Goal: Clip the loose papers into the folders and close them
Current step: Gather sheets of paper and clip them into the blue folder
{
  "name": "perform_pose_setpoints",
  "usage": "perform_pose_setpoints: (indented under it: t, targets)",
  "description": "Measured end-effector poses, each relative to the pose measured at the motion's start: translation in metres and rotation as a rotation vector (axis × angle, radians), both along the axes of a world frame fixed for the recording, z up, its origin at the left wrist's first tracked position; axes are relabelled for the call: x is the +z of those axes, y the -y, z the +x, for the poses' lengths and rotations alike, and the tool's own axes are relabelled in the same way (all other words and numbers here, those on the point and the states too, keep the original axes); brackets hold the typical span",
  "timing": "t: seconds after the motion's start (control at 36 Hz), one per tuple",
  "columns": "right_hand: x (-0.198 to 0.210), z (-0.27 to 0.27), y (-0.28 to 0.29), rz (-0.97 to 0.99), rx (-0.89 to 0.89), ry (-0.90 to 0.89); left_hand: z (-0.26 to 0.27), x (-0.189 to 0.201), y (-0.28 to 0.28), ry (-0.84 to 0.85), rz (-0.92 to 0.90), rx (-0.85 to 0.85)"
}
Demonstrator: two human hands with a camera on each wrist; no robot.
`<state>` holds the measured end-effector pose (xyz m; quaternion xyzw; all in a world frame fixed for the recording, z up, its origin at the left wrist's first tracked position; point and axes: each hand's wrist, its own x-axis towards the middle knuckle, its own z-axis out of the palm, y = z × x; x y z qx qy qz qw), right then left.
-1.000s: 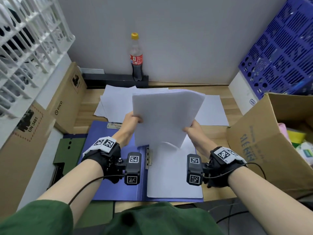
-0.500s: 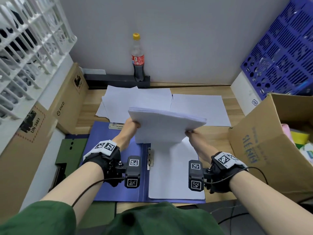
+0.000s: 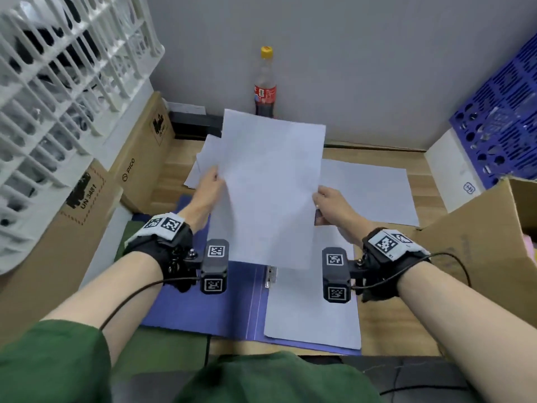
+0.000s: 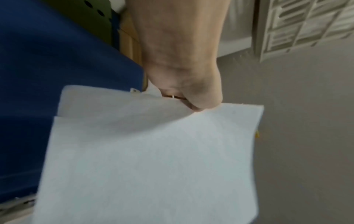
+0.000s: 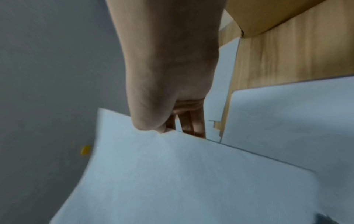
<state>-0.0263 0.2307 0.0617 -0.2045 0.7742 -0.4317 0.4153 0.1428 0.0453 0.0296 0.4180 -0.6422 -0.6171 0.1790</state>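
Observation:
I hold a stack of white papers (image 3: 270,187) upright above an open blue folder (image 3: 203,303) on the wooden desk. My left hand (image 3: 207,184) pinches the stack's left edge, and the left wrist view shows the thumb on the sheet (image 4: 153,159). My right hand (image 3: 331,205) pinches the right edge, thumb in front and fingers behind the papers (image 5: 182,174). More white sheets (image 3: 313,306) lie on the folder's right half beside its metal clip (image 3: 270,276). Loose sheets (image 3: 369,190) lie further back on the desk.
A cola bottle (image 3: 265,82) stands at the back wall. Cardboard boxes (image 3: 139,158) and a white crate (image 3: 64,74) line the left side. An open cardboard box (image 3: 476,251) and a blue crate (image 3: 499,120) stand on the right.
The paper stack went from tilted up, down to nearly flat, and now stands raised upright again, higher and further back. Both hands kept their hold on its edges.

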Motion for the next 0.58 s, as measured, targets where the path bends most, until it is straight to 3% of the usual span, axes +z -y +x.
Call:
perform_pose_setpoints:
  t: [0.14,0.33,0.58]
  targets:
    - [-0.034,0.038,0.006,0.120,0.105,0.207,0.048,-0.035,0.002,0.185,0.058,0.073]
    - [-0.088,0.070,0.022,0.233,0.082,0.242,0.123,-0.091,0.003,0.527,0.182,-0.018]
    - [-0.125,0.102,0.043,0.341,0.150,0.299,0.159,-0.085,-0.010,0.513,0.303,0.081]
